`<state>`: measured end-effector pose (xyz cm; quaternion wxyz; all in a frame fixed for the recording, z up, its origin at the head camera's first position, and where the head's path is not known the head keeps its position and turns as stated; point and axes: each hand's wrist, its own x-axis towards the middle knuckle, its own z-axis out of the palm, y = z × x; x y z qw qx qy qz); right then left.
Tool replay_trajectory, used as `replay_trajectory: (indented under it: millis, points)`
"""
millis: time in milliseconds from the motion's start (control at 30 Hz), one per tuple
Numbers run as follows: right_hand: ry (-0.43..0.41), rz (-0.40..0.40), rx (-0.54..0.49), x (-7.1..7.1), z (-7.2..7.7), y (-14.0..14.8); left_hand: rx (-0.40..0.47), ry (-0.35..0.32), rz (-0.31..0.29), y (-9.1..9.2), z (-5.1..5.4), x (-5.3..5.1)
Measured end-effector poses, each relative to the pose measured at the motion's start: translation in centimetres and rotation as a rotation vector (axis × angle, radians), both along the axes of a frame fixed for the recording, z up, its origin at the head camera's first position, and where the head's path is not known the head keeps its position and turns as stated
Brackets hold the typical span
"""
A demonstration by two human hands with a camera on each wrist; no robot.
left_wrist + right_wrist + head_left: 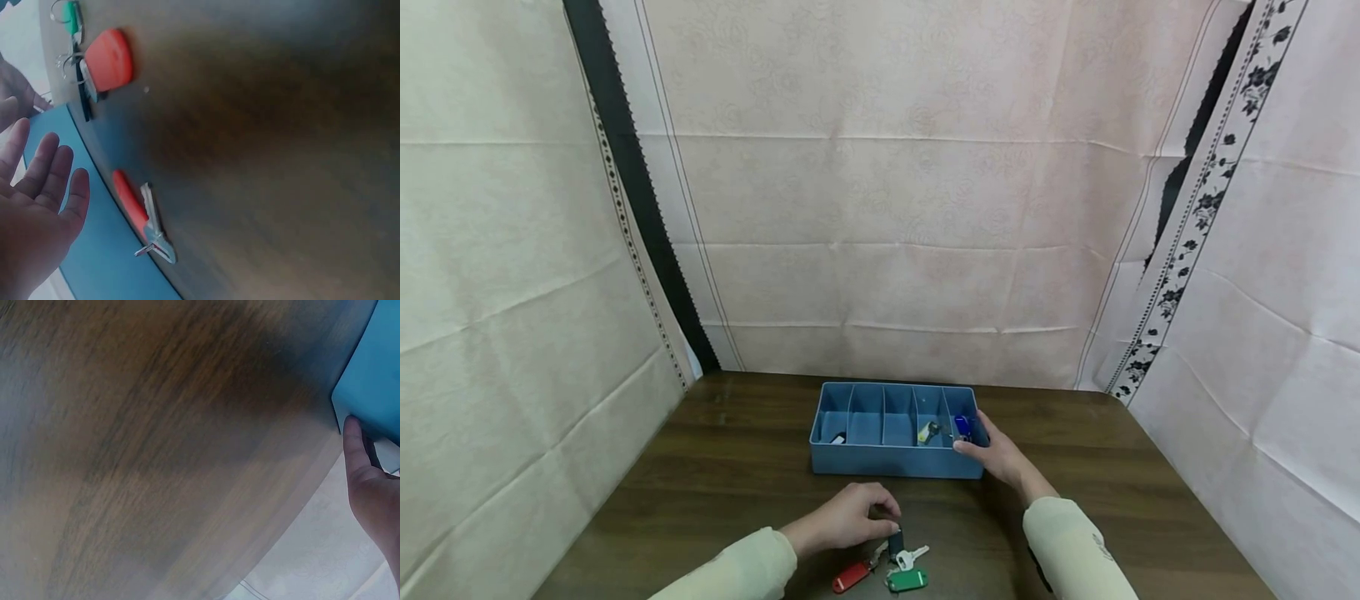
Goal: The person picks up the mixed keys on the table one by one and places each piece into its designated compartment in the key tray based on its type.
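My left hand (853,515) hovers over a small group of keys, its thumb near a black key tag (896,543). In the left wrist view its fingers look loosely extended, with nothing gripped. Beside the black tag lie a red key tag (852,577), a green key tag (907,580) and a silver key (912,557). Another red-tagged key (142,215) lies by the box in the left wrist view; my hand seems to hide it in the head view. My right hand (1000,454) grips the right end of a blue divided box (895,461), thumb on the front.
The box has several compartments in a row. A blue key tag (962,427) sits in the rightmost, a yellowish-tagged key (928,432) in the one beside it, and a small black-and-white item (838,438) in the leftmost. Cloth curtains (880,208) enclose the wooden table (715,467).
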<state>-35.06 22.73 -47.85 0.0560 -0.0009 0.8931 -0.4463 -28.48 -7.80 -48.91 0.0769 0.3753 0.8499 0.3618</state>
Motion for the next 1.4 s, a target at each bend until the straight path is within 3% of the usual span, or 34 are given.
replay_trajectory:
  millis: [367,600,967,1400]
  points:
    - [0.0,-0.005,0.006,0.0,-0.2,0.0,-0.097,-0.038,-0.038,-0.1,-0.7,0.7]
    - [-0.003,-0.005,0.008,0.1,-0.2,0.0,-0.113,0.023,-0.07,0.0,-0.8,0.9]
    - [-0.01,-0.01,0.002,-0.2,-0.2,0.0,-0.127,-0.005,-0.1,-0.1,-0.9,1.2]
    - [-0.004,-0.01,0.012,0.0,-0.3,0.0,-0.198,0.038,-0.108,0.3,-1.0,1.2]
